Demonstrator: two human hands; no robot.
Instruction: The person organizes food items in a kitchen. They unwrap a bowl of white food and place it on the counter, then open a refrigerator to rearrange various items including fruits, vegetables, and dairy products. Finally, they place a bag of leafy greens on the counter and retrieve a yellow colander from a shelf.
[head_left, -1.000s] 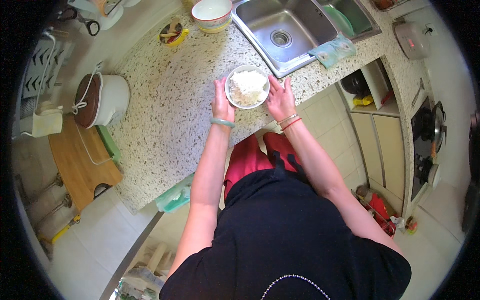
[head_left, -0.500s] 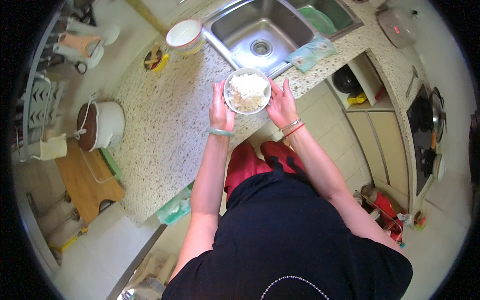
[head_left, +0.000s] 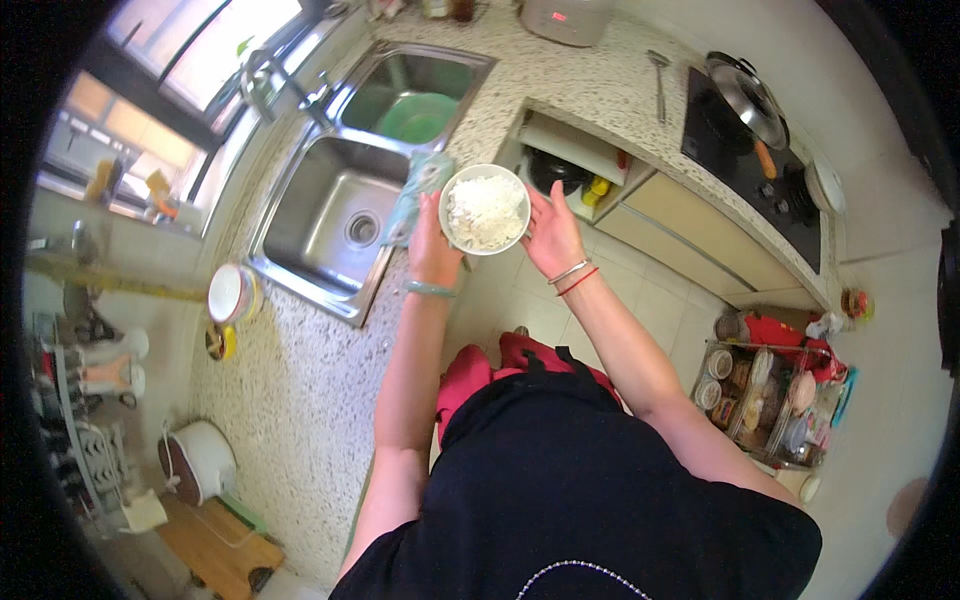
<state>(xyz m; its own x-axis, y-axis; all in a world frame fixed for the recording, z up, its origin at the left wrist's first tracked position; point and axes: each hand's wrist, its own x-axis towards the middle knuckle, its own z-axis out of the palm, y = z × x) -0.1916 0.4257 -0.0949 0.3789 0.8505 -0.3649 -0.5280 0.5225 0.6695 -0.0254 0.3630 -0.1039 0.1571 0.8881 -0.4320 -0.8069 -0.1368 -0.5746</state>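
Left grip (head_left: 432, 250) and right grip (head_left: 555, 240) are cupping a white bowl (head_left: 444, 213) of cooked rice (head_left: 487, 208) as the person (head_left: 590, 480) is turning rightward toward the hob (head_left: 705, 138), apparently carrying it.

A round white rice bowl (head_left: 485, 171) is held upright, mouth facing up, at twelve o'clock from the view's centre, filled with clumpy white cooked rice (head_left: 485, 210), slightly duller toward six o'clock.
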